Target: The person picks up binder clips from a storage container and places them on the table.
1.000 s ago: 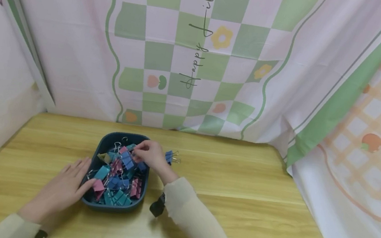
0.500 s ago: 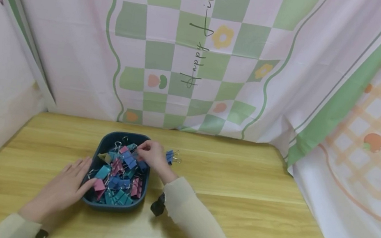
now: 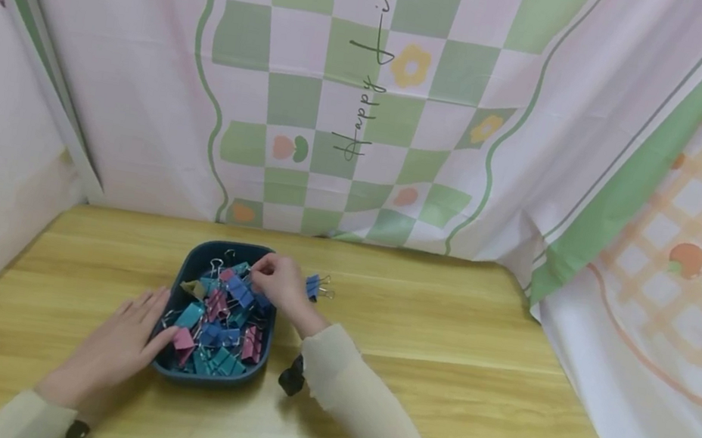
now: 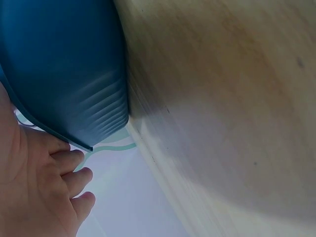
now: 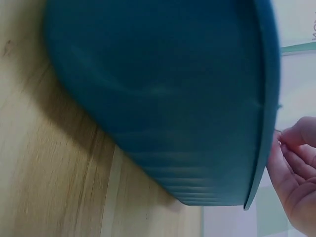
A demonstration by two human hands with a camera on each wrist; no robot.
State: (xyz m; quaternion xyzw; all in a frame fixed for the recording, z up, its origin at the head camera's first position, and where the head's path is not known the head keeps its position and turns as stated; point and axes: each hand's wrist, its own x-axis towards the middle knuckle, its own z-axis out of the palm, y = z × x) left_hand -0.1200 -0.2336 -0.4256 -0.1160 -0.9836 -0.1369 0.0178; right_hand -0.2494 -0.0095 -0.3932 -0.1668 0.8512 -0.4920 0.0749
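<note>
- So the clips are metal binder clips, a jumbled heap inside a dark blue box on the left half of a wood-grain table.
- Colours: teal, blue and pink mostly, plus one mustard clip over by the left wall.
- Bodies are folded wedges, kinda glossy, with thin silvery wire handles poking out every which way. Some lie flat, others tilt on their neighbours.
- One blue clip is outside the box, on the table just past the right hand, wire handles pointing away to the right.
- Box itself: rounded corners, thin rim, ribbed bands on the outside near the ends (wrist cams show that nicely).
- Right hand has thumb and fingertips pinched together at the far right of the box, on a thin bit of wire, looks like a clip's handle. Too small to tell which clip.
- Left hand is spread along the left rim, thumb over the edge next to a pink clip.
</note>
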